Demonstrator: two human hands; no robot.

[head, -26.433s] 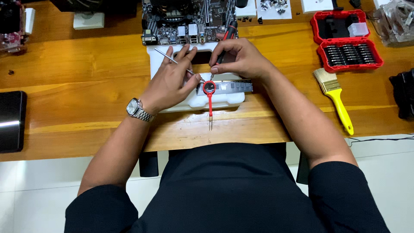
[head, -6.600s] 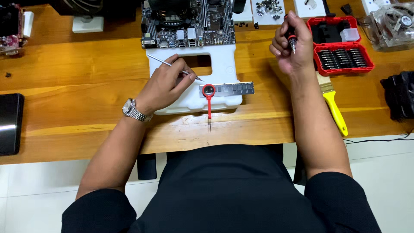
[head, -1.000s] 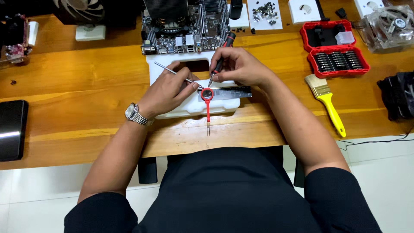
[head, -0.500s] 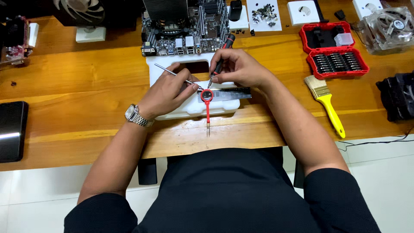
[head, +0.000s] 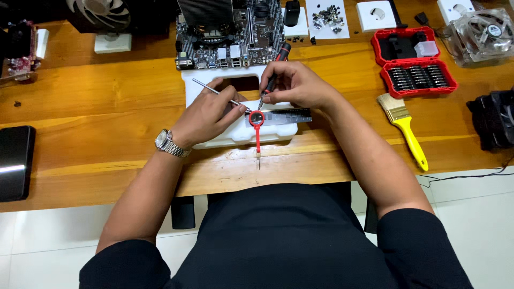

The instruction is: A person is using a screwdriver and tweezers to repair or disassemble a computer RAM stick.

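Your left hand (head: 206,115) pinches thin metal tweezers (head: 217,92), and your right hand (head: 297,84) is closed around a small screwdriver (head: 273,80). Its tip sits on the slim dark strip (head: 281,115) lying on the white foam block (head: 235,134). A slip could scratch the strip or fling a tiny screw. The block sits near the counter (head: 107,155) edge; more room lies left.

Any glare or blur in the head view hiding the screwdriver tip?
Head view: even, soft light and sharp focus; the only glare is a streak on the dark slab at the left edge. The screwdriver tip is small, partly hidden by the right hand; the left hand casts only a faint shadow.
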